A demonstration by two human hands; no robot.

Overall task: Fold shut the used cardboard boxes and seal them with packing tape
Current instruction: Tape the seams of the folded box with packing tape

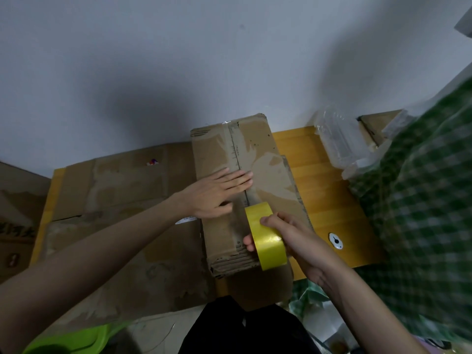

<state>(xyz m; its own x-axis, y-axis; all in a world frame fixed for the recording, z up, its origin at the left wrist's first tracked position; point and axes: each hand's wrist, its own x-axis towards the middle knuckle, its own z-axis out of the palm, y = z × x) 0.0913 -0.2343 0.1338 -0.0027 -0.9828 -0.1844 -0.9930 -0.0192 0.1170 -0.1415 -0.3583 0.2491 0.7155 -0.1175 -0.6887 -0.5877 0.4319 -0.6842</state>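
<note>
Cardboard box [229,190] lengthwise away toward the wall [178,60]

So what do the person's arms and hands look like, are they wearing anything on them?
Both forearms are bare as far as the picture shows: no sleeves reach the wrists. The left hand and the right hand have no gloves, and no rings, watch or bracelet can be seen. The fingers are slim with short nails. Dark clothing shows low in the picture, near the person's body.
</note>
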